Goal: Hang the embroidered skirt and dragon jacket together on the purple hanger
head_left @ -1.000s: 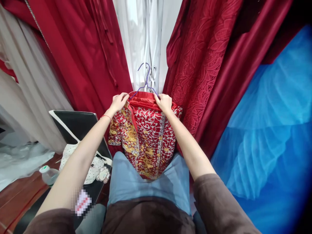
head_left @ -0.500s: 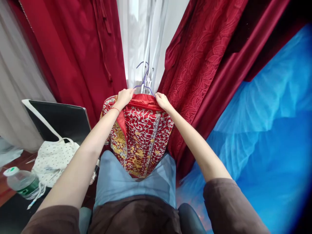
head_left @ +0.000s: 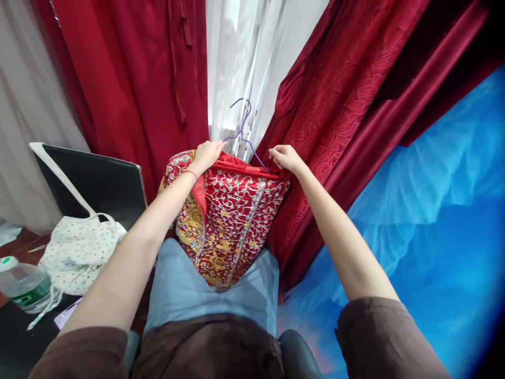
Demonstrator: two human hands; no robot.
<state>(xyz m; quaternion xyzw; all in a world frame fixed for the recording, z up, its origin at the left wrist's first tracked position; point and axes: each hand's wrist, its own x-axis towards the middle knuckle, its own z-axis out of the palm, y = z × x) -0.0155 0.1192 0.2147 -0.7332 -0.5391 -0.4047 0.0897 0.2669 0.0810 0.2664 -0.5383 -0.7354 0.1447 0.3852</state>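
A red skirt (head_left: 231, 221), embroidered in silver and gold, hangs between my arms with its lower part between my knees. A flap of plain red lining is turned out near its left side. Rising from its top edge is a thin purple hanger (head_left: 241, 131), its hook free. My left hand (head_left: 208, 156) is closed on the skirt's top edge by the hanger's left arm. Just above the skirt's top right corner, my right hand (head_left: 286, 158) has curled fingers, close to the hanger's right end. Whether something thin is pinched in them I cannot make out.
Dark red drapes (head_left: 134, 79) and a red lace-patterned cloth (head_left: 327, 105) hang ahead. Blue tulle (head_left: 434, 221) spreads along the right. At left are a black panel (head_left: 90, 181), a dotted white drawstring bag (head_left: 79, 252) and a plastic bottle (head_left: 26, 284).
My right hand has moved right and up off the skirt's top edge, its fingers now curled. The skirt's top edge has spread wider to the right. My left hand keeps its grip.
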